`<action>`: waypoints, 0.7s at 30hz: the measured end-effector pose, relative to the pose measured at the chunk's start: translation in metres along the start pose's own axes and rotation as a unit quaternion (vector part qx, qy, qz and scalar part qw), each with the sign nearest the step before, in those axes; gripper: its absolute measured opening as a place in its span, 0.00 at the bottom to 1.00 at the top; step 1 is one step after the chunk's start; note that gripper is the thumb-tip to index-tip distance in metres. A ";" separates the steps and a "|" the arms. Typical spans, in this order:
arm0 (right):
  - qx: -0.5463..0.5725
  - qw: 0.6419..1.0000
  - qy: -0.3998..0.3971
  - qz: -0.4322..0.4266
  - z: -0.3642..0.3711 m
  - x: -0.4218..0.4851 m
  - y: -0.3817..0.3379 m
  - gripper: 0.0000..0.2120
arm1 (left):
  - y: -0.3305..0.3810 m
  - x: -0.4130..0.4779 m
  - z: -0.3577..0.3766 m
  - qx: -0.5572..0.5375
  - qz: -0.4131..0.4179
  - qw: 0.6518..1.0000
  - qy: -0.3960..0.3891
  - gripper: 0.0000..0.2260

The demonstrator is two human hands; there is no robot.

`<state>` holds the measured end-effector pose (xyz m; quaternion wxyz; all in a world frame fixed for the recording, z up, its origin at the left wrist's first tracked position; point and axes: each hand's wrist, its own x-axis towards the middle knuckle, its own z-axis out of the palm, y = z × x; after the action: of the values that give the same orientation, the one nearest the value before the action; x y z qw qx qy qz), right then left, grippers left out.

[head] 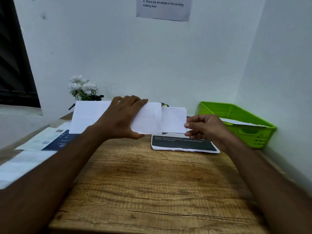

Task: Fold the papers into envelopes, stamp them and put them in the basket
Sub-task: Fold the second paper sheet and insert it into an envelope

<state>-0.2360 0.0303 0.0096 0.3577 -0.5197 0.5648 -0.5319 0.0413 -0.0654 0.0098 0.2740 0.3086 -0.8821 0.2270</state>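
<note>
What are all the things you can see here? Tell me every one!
Envelope: one, white, held up over the table.
Folded paper: one, white, sticking out of the envelope's right end.
Basket: one, green, right corner, white paper inside.
Printed sheets: small stack, black and white, below the envelope.
Papers: several, white and blue, left side.
Flowers: one bunch, white, at the back.
Notice: one, on the wall.
Table: one, brown wood.
Hands: left hand holds the envelope; right hand pinches the folded paper.
</note>
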 end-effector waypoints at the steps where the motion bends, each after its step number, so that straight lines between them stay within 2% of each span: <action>1: 0.005 1.000 -0.005 -0.003 0.003 -0.001 0.000 0.06 | 0.002 0.000 0.000 0.003 0.001 1.000 0.002 0.44; 12: -0.083 0.993 0.034 -0.074 0.027 -0.006 0.007 0.03 | 0.026 0.003 0.003 0.025 0.017 1.000 -0.003 0.46; 21: -0.062 0.994 0.036 -0.088 0.027 -0.003 0.009 0.04 | 0.029 0.004 0.003 0.037 0.011 0.999 -0.011 0.47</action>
<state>-0.2117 0.0265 -0.0042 0.2564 -0.5690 0.5615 -0.5434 0.0180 -0.0488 0.0035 0.2505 0.3117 -0.8792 0.2592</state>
